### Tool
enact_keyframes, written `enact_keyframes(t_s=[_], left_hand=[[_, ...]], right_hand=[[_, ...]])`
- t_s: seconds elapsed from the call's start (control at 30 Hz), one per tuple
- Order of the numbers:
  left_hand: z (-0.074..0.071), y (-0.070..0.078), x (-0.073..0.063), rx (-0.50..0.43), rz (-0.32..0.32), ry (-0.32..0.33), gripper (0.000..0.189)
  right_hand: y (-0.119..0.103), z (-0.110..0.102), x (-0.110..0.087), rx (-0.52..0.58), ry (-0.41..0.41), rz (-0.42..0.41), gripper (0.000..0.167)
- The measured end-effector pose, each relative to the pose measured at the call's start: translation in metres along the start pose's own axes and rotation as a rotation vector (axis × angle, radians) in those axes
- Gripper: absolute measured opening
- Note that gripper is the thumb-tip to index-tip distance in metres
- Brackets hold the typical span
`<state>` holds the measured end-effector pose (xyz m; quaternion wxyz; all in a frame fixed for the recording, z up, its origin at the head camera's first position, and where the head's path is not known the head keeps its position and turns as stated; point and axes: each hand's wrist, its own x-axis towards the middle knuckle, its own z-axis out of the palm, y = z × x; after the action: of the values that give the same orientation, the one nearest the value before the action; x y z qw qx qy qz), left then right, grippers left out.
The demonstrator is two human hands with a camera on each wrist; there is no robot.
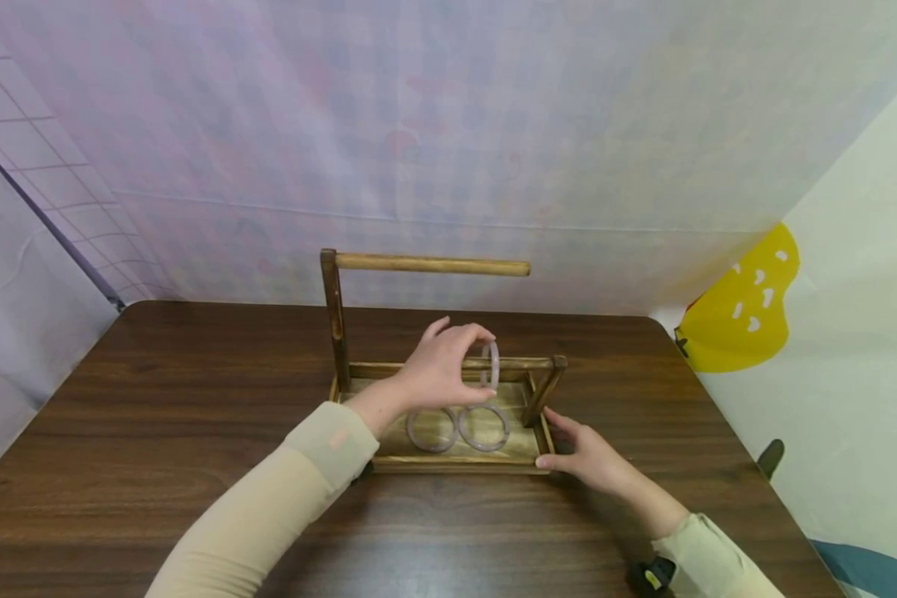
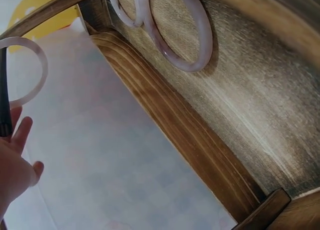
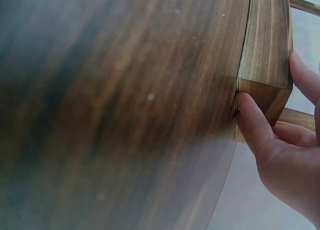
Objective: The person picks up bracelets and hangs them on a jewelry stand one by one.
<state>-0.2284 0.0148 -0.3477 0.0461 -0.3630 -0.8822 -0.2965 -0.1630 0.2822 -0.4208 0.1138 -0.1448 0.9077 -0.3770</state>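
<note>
My left hand (image 1: pixel 441 357) pinches a pale purple bangle (image 1: pixel 494 365) between thumb and fingers, holding it on edge above a wooden tray (image 1: pixel 456 465). Two similar bangles lie side by side on the tray floor, a left bangle (image 1: pixel 409 433) and a right bangle (image 1: pixel 507 432). A wooden rod (image 1: pixel 433 264) runs from the top of the tray's left post (image 1: pixel 335 316); its right end hangs free. The right post (image 1: pixel 544 392) leans outward below that end. At the tray's right end my right hand (image 1: pixel 594 457) grips the end wall, also seen in the right wrist view (image 3: pixel 290 160).
The tray stands on a dark brown wooden table (image 1: pixel 157 432). A patterned pale curtain (image 1: pixel 419 141) hangs behind the table's far edge. To the right is a white sheet (image 1: pixel 852 332) with a yellow printed shape (image 1: pixel 755 307).
</note>
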Motion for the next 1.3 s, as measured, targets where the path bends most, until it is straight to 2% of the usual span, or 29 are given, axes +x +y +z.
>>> enact_keyframes(t_s=[0.17,0.33,1.0,1.17,1.3], left_hand=[[-0.002,0.002,0.000,0.050,-0.042,-0.019,0.065],[-0.002,0.002,0.001,0.046,-0.071,-0.046,0.064],[0.000,0.003,0.002,0.049,-0.089,-0.085,0.070],[-0.007,0.001,-0.001,0.040,-0.108,-0.045,0.080],[-0.011,-0.005,-0.005,0.010,-0.131,0.003,0.081]], right_hand=[[0.001,0.000,0.000,-0.003,0.002,-0.005,0.082],[0.001,0.000,0.000,-0.003,0.001,-0.007,0.082],[0.000,0.001,0.000,0.006,0.000,0.006,0.082],[0.001,0.001,0.001,0.005,0.001,0.011,0.083],[0.001,0.000,0.001,0.002,0.002,-0.001,0.083]])
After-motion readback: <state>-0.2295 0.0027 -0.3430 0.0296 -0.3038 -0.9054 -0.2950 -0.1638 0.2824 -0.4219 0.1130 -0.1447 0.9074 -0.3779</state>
